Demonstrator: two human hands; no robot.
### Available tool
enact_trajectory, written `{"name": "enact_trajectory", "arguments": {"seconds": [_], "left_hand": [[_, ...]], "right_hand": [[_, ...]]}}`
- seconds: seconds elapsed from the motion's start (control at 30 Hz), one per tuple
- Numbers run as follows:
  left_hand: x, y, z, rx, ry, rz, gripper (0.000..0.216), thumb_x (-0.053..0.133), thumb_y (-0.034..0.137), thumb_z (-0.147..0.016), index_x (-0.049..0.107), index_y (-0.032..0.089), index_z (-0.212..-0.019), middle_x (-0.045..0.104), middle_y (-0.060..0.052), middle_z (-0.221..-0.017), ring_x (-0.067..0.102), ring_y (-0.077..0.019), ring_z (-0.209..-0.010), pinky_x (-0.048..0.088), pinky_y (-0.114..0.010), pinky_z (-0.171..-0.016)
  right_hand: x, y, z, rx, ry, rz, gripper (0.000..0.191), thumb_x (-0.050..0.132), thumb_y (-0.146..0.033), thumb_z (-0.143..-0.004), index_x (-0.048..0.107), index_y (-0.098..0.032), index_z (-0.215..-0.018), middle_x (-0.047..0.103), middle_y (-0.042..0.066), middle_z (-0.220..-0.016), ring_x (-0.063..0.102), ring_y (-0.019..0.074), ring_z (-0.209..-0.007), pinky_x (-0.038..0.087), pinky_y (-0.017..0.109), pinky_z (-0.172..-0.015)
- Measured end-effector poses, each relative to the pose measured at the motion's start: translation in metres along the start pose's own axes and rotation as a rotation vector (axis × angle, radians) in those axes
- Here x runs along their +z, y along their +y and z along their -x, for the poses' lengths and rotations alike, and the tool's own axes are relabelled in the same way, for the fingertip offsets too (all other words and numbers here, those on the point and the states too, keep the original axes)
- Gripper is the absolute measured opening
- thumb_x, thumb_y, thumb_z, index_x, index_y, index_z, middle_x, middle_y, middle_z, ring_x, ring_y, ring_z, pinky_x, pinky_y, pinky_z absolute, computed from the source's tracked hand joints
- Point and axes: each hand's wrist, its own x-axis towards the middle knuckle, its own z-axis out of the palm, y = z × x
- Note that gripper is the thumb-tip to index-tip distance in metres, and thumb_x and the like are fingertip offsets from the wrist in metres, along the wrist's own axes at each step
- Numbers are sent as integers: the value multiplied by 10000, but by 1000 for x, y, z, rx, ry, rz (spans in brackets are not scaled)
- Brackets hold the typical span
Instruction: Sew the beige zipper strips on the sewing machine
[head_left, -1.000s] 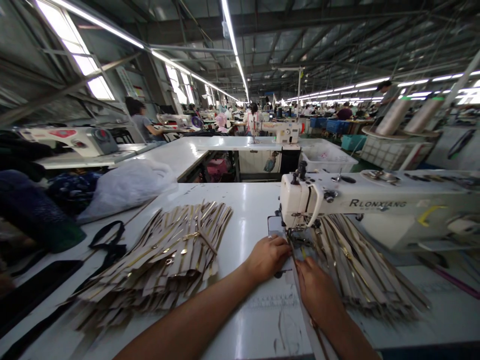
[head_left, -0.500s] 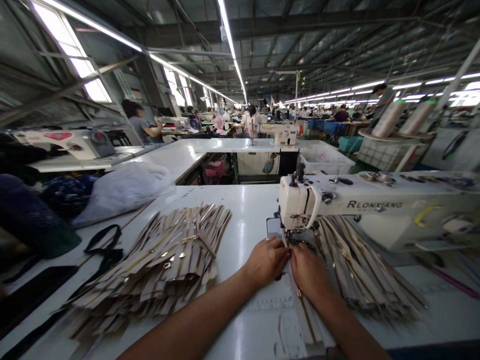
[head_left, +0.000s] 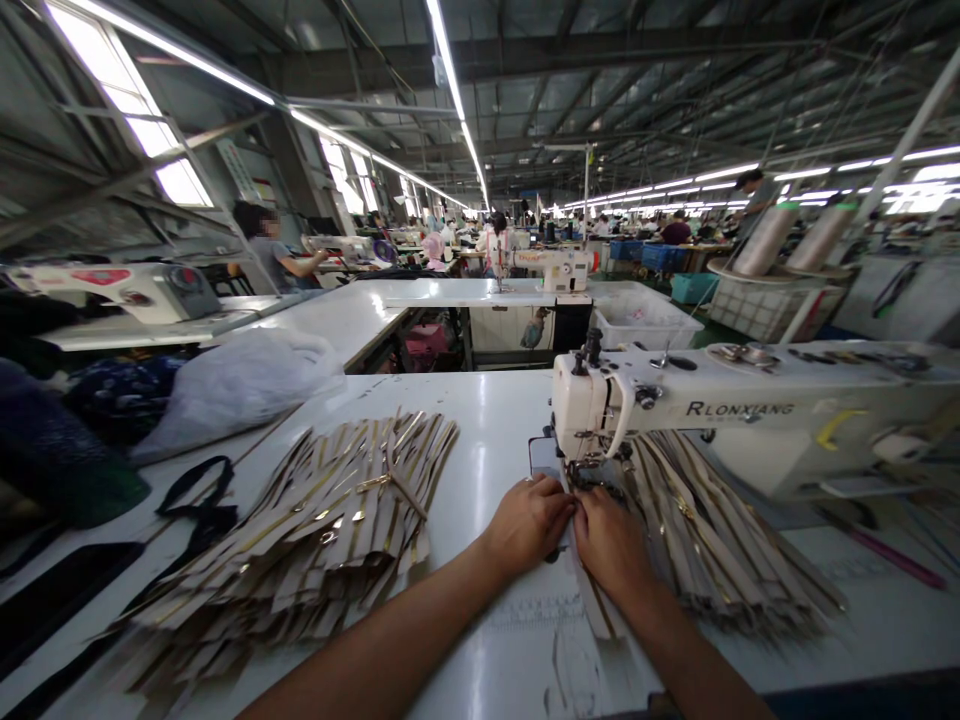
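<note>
A beige zipper strip (head_left: 600,612) with a gold-coloured line of teeth runs under the needle area of the white sewing machine (head_left: 592,415). My left hand (head_left: 529,525) rests on the strip's left edge just before the presser foot, fingers curled and pressed together. On the other edge, close beside it, my right hand (head_left: 609,535) pinches the strip between thumb and fingers. The strip's loose end lies on the table below my right wrist. My fingers hide the part at the foot. To the left lies a big pile of similar zippers (head_left: 352,530).
More zippers (head_left: 705,540) lie fanned out under the machine's arm. A black strap (head_left: 199,500), a white plastic bag (head_left: 240,390) and a dark flat object (head_left: 64,600) are at the left. A purple-handled tool (head_left: 892,555) lies right. A co-worker (head_left: 270,250) sits beyond.
The zipper has slid forward under the machine, its tail now shorter and its pull hidden from sight. Both hands keep nearly the same place; the view has shifted slightly.
</note>
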Motion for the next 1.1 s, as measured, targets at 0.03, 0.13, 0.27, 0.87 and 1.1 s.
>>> {"name": "enact_trajectory", "arguments": {"seconds": [0.03,0.13,0.27,0.87,1.1], "left_hand": [[0,0,0,0,0,0,236,463,216,-948,687,158,-901,640,-77,-878,572,-209,-870,488,-319,-775],[0,0,1,6,-2,-1,244,457,220,-952,688,159,-904,641,-77,-874,573,-208,-865,488,-324,-778],[1,0,1,-1,-4,-3,244,451,221,-953,683,161,-908,640,-78,-876,574,-210,-872,491,-325,-780],[-17,33,16,-405,-250,-47,177,438,109,-853,500,135,-1016,646,-124,-955,636,-235,-822,512,-340,-714],[-5,20,15,-417,-77,109,234,501,71,-774,444,178,-974,597,-104,-927,587,-209,-794,496,-310,-673]], "right_hand": [[0,0,0,0,2,-1,317,399,-169,-935,670,-171,-1099,680,76,-1043,661,172,-899,437,246,-728],[1,-1,2,6,6,2,324,398,-165,-930,669,-172,-1108,681,73,-1043,663,173,-892,440,247,-727],[1,-2,2,9,9,6,337,401,-165,-926,658,-161,-1145,681,76,-1056,668,183,-897,449,259,-736],[-1,-11,10,-200,-45,-300,342,379,-182,-940,661,-192,-1134,700,55,-968,654,158,-912,444,239,-799],[12,0,10,-174,75,-378,414,289,-243,-973,607,-129,-1213,693,124,-1131,656,203,-1020,485,319,-882]]}}
